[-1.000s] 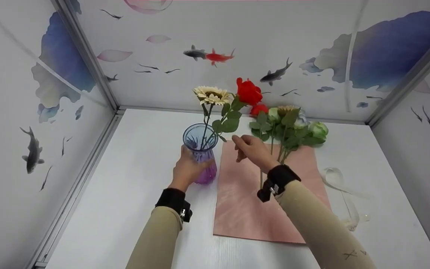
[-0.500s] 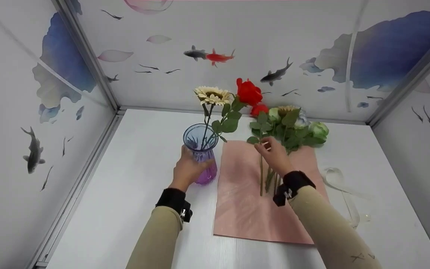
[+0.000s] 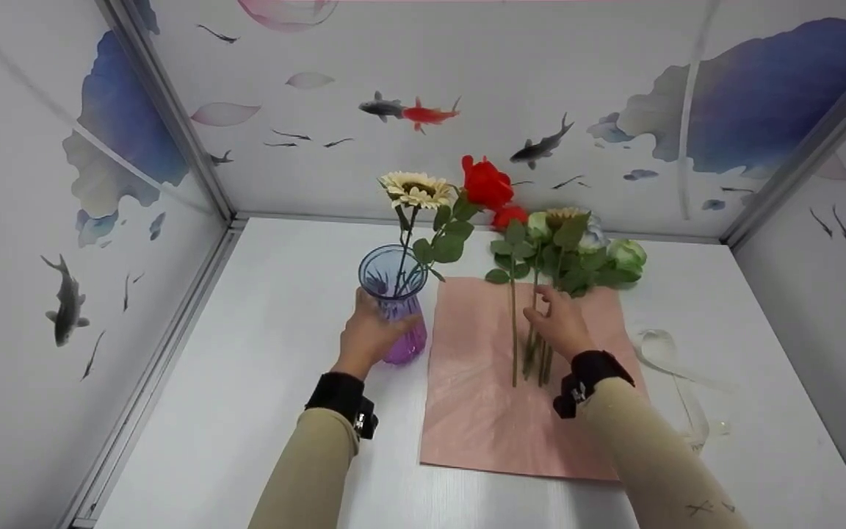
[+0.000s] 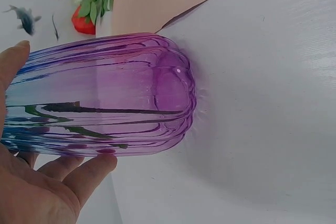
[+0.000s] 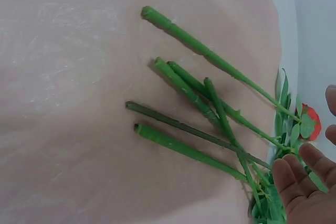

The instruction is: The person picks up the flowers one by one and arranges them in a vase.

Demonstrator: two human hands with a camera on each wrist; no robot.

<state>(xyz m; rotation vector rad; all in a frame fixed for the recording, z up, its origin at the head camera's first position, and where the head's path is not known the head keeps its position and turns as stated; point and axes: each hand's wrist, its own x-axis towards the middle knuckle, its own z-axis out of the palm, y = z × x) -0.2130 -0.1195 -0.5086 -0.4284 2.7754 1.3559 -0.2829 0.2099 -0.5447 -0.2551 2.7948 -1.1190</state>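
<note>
My left hand [image 3: 371, 334] grips a glass vase [image 3: 407, 342], blue at the rim and purple at the base, fingers and thumb around its side. A cream sunflower [image 3: 417, 189] and a red rose [image 3: 487, 184] with green leaves rise from the vase mouth. In the left wrist view, dark stems show through the vase [image 4: 131, 87]. Over the bunch of artificial flowers, my right hand [image 3: 564, 322] has loosely bent fingers close to the stems [image 3: 529, 356]. The right wrist view shows these fingers apart from the several green stems [image 5: 194, 45], with nothing between them.
Pink wrapping paper [image 3: 482, 433] lies under the stems. Past its back edge are the flower heads, among them a second red rose [image 3: 509, 217] and a green bloom [image 3: 626, 255]. A pale ribbon [image 3: 659, 349] curls to the right. Printed wall panels [image 3: 305, 169] enclose the white table.
My right hand has moved right and slightly down, from beside the vase to over the flower stems on the paper. My left hand and the vase have stayed in place.
</note>
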